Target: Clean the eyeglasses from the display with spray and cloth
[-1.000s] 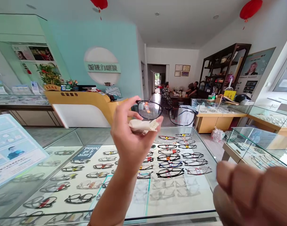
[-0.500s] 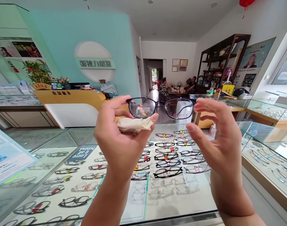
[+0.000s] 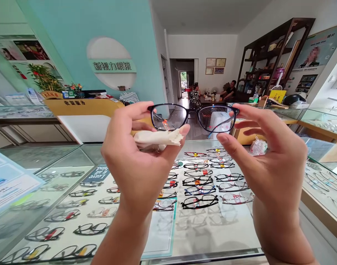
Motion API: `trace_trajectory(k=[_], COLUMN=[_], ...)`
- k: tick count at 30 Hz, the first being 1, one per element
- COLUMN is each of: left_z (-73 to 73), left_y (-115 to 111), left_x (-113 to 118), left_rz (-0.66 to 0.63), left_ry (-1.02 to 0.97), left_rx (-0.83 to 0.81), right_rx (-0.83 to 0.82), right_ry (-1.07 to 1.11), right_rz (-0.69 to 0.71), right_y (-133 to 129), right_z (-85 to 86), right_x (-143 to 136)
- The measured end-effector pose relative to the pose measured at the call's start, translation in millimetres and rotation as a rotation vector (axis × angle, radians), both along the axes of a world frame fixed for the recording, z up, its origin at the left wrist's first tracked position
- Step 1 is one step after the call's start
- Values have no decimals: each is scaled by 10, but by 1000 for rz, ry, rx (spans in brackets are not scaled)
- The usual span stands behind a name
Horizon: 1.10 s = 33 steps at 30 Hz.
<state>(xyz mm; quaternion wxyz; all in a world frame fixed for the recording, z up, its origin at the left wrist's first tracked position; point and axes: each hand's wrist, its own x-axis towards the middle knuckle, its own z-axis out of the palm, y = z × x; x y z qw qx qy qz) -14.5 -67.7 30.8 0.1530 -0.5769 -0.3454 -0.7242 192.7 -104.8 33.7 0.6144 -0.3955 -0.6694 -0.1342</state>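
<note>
Black-rimmed eyeglasses (image 3: 192, 110): pinched at opposite ends by half-curled left hand (image 3: 137, 165) and right hand (image 3: 276, 165). Also gripping cream cloth (image 3: 158, 138) in left

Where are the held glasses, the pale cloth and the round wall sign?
Held glasses (image 3: 192, 110), head view: on the bridge.
Pale cloth (image 3: 157, 138), head view: on its rolled middle.
Round wall sign (image 3: 112, 66), head view: on the lettered band.

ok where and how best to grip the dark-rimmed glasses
Probably by the outer ends of the dark-rimmed glasses, left hand from the left, right hand from the right: they are nearly level, wide lenses filling the front, so pinching the ends should leave the lenses untouched.
</note>
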Motion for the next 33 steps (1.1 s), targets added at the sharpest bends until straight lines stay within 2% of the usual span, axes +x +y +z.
trace_trajectory(k=[8, 15, 22, 33], left_z=[-8, 32, 11, -21], left_y=[110, 69, 134, 174], left_x=[-37, 21, 17, 9], left_rz=[41, -63, -65, -89], left_ry=[46, -41, -12, -16], left_rx=[-32, -116, -89, -160], right_rx=[-2, -9, 3, 28], right_ry=[25, 71, 78, 44], right_rz=[-14, -20, -39, -77], right_y=[140, 196, 244, 267], right_z=[-20, -15, -42, -35], right_x=[0, 17, 27, 49])
